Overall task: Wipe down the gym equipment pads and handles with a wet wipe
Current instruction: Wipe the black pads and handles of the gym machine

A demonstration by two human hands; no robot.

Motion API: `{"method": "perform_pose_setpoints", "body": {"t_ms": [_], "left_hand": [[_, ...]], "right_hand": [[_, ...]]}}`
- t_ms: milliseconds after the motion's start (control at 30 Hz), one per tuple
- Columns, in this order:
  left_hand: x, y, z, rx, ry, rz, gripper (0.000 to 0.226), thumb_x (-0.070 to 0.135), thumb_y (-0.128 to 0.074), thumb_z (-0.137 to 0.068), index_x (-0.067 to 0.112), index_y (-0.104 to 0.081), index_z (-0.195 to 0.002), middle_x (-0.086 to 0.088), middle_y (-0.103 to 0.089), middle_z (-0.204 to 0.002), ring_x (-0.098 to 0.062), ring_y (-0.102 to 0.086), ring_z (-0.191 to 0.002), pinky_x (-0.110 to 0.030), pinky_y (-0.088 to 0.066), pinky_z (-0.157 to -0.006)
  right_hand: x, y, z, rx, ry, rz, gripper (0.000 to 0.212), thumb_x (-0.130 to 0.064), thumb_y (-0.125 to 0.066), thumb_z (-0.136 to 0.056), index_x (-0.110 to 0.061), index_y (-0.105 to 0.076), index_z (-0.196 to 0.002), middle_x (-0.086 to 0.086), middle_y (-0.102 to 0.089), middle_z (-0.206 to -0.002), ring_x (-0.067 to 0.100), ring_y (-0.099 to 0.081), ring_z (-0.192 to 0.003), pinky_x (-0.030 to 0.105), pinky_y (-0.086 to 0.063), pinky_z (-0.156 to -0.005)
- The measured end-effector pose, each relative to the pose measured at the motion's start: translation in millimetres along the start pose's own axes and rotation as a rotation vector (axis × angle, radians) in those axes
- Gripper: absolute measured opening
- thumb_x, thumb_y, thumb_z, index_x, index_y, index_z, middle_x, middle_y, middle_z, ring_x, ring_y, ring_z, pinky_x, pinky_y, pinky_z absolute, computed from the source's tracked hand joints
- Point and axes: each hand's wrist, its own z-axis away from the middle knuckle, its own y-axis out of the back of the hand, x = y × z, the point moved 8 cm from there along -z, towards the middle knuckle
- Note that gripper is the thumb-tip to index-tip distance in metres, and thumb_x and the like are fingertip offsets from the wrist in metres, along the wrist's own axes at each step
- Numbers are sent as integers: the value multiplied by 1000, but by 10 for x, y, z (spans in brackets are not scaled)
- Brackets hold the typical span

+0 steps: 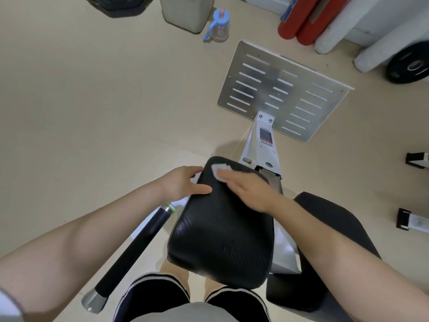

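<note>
A black ribbed pad (220, 235) of a gym machine fills the middle of the view. My right hand (246, 189) lies flat on its far end and presses a white wet wipe (219, 171) against the pad; the wipe shows beyond the fingertips. My left hand (183, 184) grips the pad's far left edge, thumb on top. A black handle (137, 249) with silver end caps slants down to the left of the pad. A second black pad (334, 235) sits to the right, partly under my right forearm.
A slotted metal foot plate (283, 89) on a white frame (262, 145) lies ahead on the beige floor. Beyond stand a blue-lidded bottle (218, 26), a grey bin (185, 12), red and white rolls (311, 22) and a weight plate (411, 66).
</note>
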Motion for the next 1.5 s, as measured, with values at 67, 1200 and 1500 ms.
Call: {"method": "perform_pose_setpoints", "body": {"t_ms": [67, 1200, 1500], "left_hand": [[109, -18, 107, 47, -15, -79, 52, 30, -68, -83, 16, -50, -130, 9, -53, -119, -13, -50, -118, -13, -33, -78], [467, -439, 338, 256, 71, -589, 65, 53, -63, -77, 7, -42, -118, -7, -51, -122, -23, -46, -114, -33, -42, -87], [451, -454, 312, 303, 77, -563, 75, 57, -63, -76, 8, -38, -127, -6, -45, -132, -22, -41, -122, -35, -41, -93]], "right_hand": [[-195, -86, 296, -40, 129, 2, 42, -19, -35, -101, -19, -34, -143, -3, -33, -150, 6, -26, -137, 5, -9, -107], [462, 28, 377, 65, 30, -49, 40, -21, -32, -101, -11, -40, -139, 10, -42, -144, 27, -39, -132, 33, -28, -108], [894, 132, 176, 141, -157, -176, 40, -33, -28, -102, -26, -45, -137, 7, -51, -137, 27, -45, -125, 32, -32, -102]]}}
